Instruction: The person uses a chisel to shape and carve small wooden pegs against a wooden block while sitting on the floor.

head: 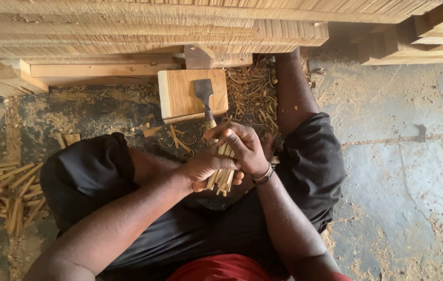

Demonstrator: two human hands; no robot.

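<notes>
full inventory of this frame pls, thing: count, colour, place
bundle of wooden sticks: one handful, pale tan, gripped between both hands over the lap
chisel: one, dark blade, lying on the block, handle toward the hands
wooden block: one, light tan, on the floor ahead of the knees
wood shavings: a heap, tan, right of the block
loose sticks: a pile, pale tan, floor at far left
stacked planks: many, pale, across the top
floor: grey concrete, dusty
bracelet: one, dark, on the right wrist
left hand: closed on the bundle's lower part
right hand: closed on the bundle's upper part
</notes>
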